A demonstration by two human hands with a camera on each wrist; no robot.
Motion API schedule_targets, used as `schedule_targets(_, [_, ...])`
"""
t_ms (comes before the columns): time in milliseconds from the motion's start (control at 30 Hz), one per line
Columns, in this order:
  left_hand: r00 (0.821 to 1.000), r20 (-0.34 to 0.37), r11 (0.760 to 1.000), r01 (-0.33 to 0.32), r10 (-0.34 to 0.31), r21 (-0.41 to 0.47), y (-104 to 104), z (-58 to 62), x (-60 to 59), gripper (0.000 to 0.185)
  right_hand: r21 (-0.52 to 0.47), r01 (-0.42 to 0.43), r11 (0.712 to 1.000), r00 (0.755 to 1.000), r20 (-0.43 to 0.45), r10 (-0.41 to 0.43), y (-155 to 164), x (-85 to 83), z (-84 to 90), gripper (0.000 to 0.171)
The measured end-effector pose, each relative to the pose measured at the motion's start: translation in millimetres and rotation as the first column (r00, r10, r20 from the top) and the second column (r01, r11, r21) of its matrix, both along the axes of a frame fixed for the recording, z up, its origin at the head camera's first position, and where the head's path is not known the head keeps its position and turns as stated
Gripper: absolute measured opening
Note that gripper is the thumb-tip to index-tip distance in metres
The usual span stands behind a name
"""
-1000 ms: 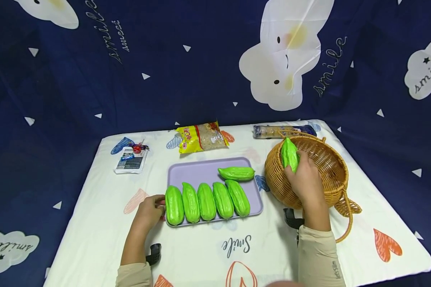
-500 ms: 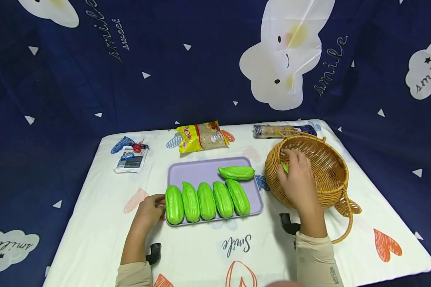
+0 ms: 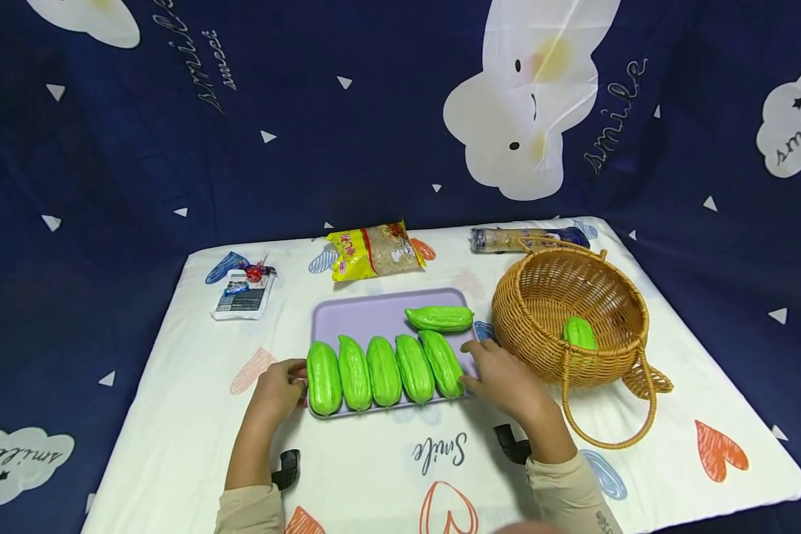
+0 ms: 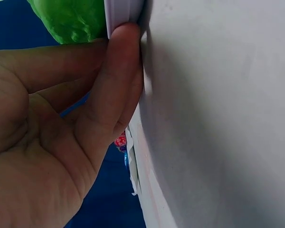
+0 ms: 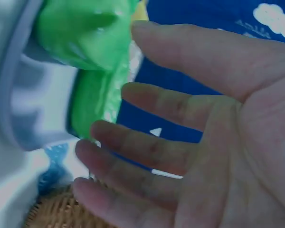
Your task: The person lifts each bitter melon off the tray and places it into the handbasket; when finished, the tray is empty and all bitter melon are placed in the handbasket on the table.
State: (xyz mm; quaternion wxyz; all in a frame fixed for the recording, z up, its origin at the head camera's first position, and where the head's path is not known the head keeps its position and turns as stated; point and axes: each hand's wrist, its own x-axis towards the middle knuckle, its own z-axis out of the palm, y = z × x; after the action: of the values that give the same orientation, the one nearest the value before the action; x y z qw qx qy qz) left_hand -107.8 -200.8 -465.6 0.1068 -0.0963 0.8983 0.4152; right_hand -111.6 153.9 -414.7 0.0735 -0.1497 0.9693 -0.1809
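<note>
A person's right hand (image 3: 500, 378) reaches with fingers loosely spread and empty toward the lower right corner of a lilac tray (image 3: 367, 315) at the centre of the head view, its fingertips just beside the rightmost gourd (image 3: 443, 365) in a row of five green toy gourds (image 3: 382, 371). That gourd lies directly left of the hand, its long axis running from the lower right up toward the upper left of the frame, so the near end points at the fingers. The left hand (image 3: 277, 389) sits at the tray's lower left corner, well apart from the right one; the right hand is plainly the nearer to that gourd. A sixth gourd (image 3: 439, 319) lies crosswise on the tray above the row, and another gourd (image 3: 578, 331) rests inside the wicker basket (image 3: 541, 297) at right of centre.

The left wrist view shows what the head view cannot: the thumb (image 4: 116, 90) is pressed flat against the tray's white edge (image 4: 123, 14), the fingers straight rather than curled round it. The right wrist view, blurred, shows the open palm (image 5: 237, 142) and spread fingers (image 5: 147, 147) holding nothing, green gourds at upper left and basket weave at the bottom edge. A yellow snack bag (image 3: 372, 254), a small packet (image 3: 243, 295) and a wrapped roll (image 3: 527, 239) lie along the far side of the white cloth (image 3: 374, 475).
</note>
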Motion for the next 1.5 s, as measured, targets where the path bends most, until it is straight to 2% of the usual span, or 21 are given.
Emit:
schedule_targets(133, [1.000, -0.003, 1.000, 0.000, 0.000, -0.008, 0, -0.6, -0.2, 0.041, 0.017, 0.000, 1.000, 0.998, 0.057, -0.001, -3, 2.3, -7.1, 0.051])
schedule_targets(267, [1.000, -0.001, 1.000, 0.001, -0.001, -0.010, 0, -0.5, -0.6, 0.041, 0.013, -0.021, 1.000, 0.998, 0.064, 0.020, -5, 2.8, -12.0, 0.055])
schedule_targets(500, [1.000, 0.003, 1.000, -0.005, 0.005, -0.002, 1, 1.0, -0.9, 0.041, -0.040, -0.006, 0.999, 0.997, 0.078, 0.009, -9, -1.0, -13.6, 0.069])
schedule_targets(833, [1.000, -0.003, 1.000, -0.001, 0.001, -0.006, 2, 1.0, -1.1, 0.040, -0.085, -0.020, 0.996, 0.998, 0.062, 0.026, -12, -4.7, -19.3, 0.065])
schedule_targets(1033, [1.000, -0.003, 1.000, -0.002, 0.002, 0.002, 1, 1.8, -0.5, 0.039, -0.136, 0.029, 0.990, 0.999, 0.048, -0.023, -9, -4.6, -12.6, 0.068])
schedule_targets(1233, [1.000, -0.001, 1.000, -0.007, 0.007, -0.006, 1, 1.9, -0.5, 0.040, -0.199, 0.055, 0.978, 0.996, -0.053, -0.066, -1, -0.7, 9.6, 0.067])
schedule_targets(1333, [1.000, 0.002, 1.000, -0.010, 0.010, -0.004, 1, 1.2, -0.5, 0.040, -0.264, 0.087, 0.961, 0.986, -0.112, -0.120, 4, 1.6, 24.3, 0.065])
schedule_targets(1400, [1.000, 0.000, 1.000, -0.011, 0.011, -0.001, 1, 1.0, -0.4, 0.040, -0.305, 0.120, 0.945, 0.969, -0.172, -0.179, 10, 2.0, 33.1, 0.063])
schedule_targets(1467, [1.000, -0.006, 1.000, -0.010, 0.010, 0.002, 1, 0.5, -0.5, 0.040, -0.346, 0.165, 0.924, 0.936, -0.241, -0.258, 16, 1.2, 40.6, 0.061])
schedule_targets(1500, [1.000, -0.010, 1.000, -0.010, 0.010, 0.004, 1, 0.4, -0.7, 0.040, -0.367, 0.188, 0.911, 0.911, -0.281, -0.301, 20, 0.4, 43.5, 0.059])
